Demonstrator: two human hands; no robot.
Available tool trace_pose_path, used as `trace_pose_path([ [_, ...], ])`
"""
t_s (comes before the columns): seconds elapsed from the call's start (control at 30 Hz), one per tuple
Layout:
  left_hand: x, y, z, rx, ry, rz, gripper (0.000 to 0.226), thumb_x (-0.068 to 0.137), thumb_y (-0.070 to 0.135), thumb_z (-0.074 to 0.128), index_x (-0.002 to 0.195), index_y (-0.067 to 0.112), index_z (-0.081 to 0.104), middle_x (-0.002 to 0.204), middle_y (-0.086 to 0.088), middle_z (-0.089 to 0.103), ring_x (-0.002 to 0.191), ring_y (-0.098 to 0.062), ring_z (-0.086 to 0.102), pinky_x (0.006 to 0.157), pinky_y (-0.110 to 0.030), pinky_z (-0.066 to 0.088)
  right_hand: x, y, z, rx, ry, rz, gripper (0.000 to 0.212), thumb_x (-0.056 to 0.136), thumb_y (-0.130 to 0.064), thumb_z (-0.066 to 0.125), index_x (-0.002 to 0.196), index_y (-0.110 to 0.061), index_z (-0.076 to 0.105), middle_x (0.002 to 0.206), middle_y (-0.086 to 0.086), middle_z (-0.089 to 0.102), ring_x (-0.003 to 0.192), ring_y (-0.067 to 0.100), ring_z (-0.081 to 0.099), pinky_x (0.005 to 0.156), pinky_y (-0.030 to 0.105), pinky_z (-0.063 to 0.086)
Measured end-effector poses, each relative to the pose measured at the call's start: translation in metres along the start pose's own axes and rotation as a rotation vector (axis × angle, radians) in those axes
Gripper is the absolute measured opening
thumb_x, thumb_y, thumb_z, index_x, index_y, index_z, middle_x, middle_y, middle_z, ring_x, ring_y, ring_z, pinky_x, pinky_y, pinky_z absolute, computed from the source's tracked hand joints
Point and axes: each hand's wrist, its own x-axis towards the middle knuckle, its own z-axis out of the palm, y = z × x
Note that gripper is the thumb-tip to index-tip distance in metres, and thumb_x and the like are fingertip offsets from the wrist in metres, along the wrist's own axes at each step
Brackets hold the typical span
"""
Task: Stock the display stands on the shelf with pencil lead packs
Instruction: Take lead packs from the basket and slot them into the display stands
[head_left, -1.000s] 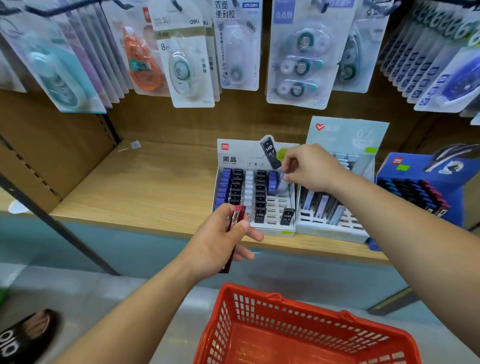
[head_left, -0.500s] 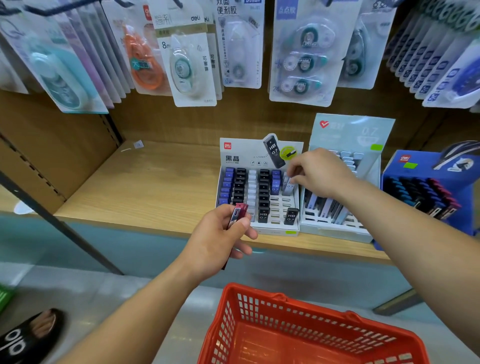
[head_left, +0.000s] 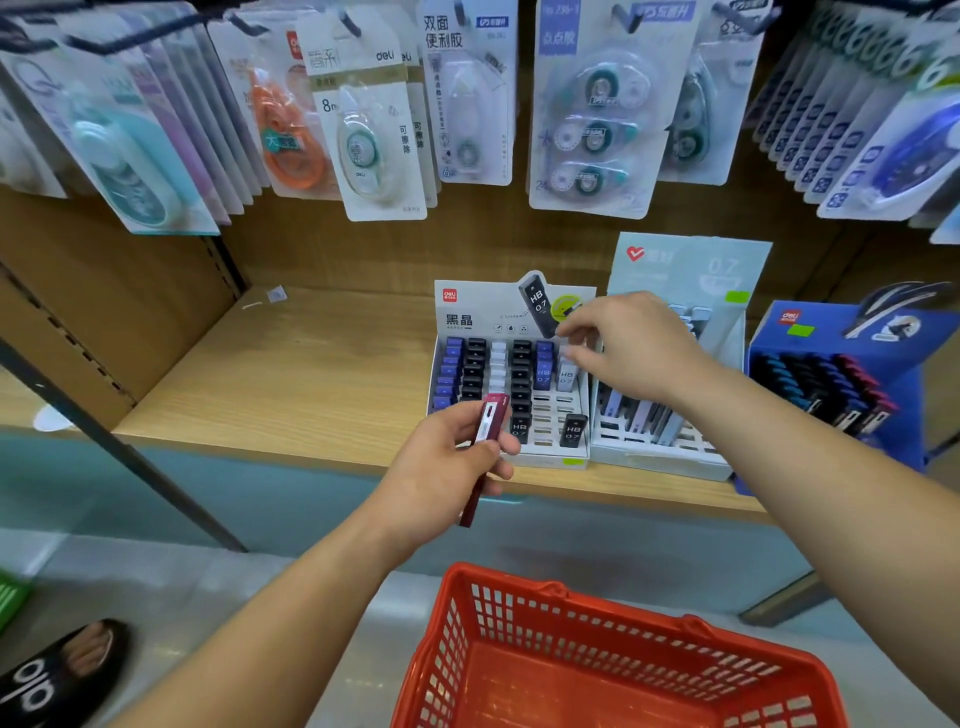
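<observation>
My left hand gripped a small bundle of maroon lead packs, fingers curled round it, just in front of the white display stand at the front edge of the shelf. My right hand hovered over the stand's back right slots, fingers loosely parted and holding nothing I could see, just above a pale pack seated there. To fill a slot well, I judged I should pinch one pack off the bundle, line it upright over a vacant slot and press straight down without nudging neighbours.
</observation>
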Motion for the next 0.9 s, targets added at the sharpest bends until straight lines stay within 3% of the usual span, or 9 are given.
trace_pose_path([
  [0.1,-0.006,0.009,0.009,-0.053,-0.02,0.047,0.027,0.103,-0.002,0.05,0.118,0.011,0.067,0.099,-0.004,0.078,0.078,-0.011,0.07,0.076,-0.024,0.06,-0.031,-0.023,-0.022,0.432,-0.021,0.071,0.018,0.096,-0.029,0.064,0.111,-0.027,0.074,0.093,-0.017,0.071,0.088,0.002,0.066,0.086,0.028,0.053],
  [0.17,-0.012,0.016,0.017,-0.099,-0.037,0.061,0.026,0.102,-0.001,0.053,0.115,0.013,0.07,0.1,-0.007,0.078,0.081,-0.013,0.072,0.082,-0.026,0.061,-0.059,-0.035,-0.032,0.674,-0.105,0.093,0.019,0.099,-0.027,0.06,0.113,-0.025,0.072,0.089,-0.01,0.073,0.082,0.006,0.068,0.081,0.027,0.055],
  [0.27,-0.021,0.022,0.037,-0.078,-0.114,0.087,0.025,0.1,0.001,0.056,0.113,0.015,0.072,0.099,-0.009,0.078,0.082,-0.014,0.073,0.082,-0.025,0.06,-0.098,-0.039,-0.036,0.728,-0.128,0.126,0.015,0.099,-0.032,0.058,0.098,-0.028,0.072,0.075,-0.005,0.07,0.063,0.007,0.064,0.063,0.029,0.053],
  [0.37,-0.029,0.024,0.062,0.005,-0.206,0.115,0.023,0.1,0.003,0.058,0.113,0.012,0.073,0.097,-0.007,0.078,0.077,-0.01,0.069,0.073,-0.022,0.058,-0.126,-0.033,-0.04,0.823,-0.098,0.241,0.021,0.096,-0.034,0.064,0.083,-0.017,0.068,0.059,0.002,0.064,0.046,0.014,0.055,0.05,0.029,0.043],
  [0.5,-0.035,0.027,0.087,0.031,-0.198,0.089,0.017,0.101,0.01,0.058,0.109,0.016,0.072,0.095,-0.005,0.078,0.07,-0.013,0.068,0.063,-0.025,0.057,-0.144,-0.014,-0.05,0.876,-0.041,0.34,0.023,0.092,-0.029,0.072,0.08,-0.01,0.067,0.056,0.004,0.064,0.043,0.017,0.055,0.05,0.028,0.043],
  [0.67,-0.033,0.02,0.107,0.09,-0.155,0.051,0.006,0.1,0.013,0.061,0.103,0.015,0.066,0.089,-0.006,0.078,0.067,-0.02,0.068,0.059,-0.025,0.054,-0.161,0.016,-0.052,0.883,0.039,0.422,0.03,0.094,-0.034,0.068,0.076,-0.01,0.065,0.055,0.005,0.064,0.043,0.018,0.058,0.051,0.029,0.045],
  [0.9,-0.031,0.019,0.138,0.013,-0.152,0.004,0.024,0.107,0.017,0.048,0.105,0.004,0.067,0.086,-0.01,0.076,0.06,-0.019,0.064,0.056,-0.025,0.055,-0.183,0.044,-0.059,1.036,0.121,0.473,0.019,0.098,-0.025,0.063,0.085,-0.013,0.069,0.066,0.008,0.067,0.052,0.022,0.061,0.058,0.038,0.053],
])
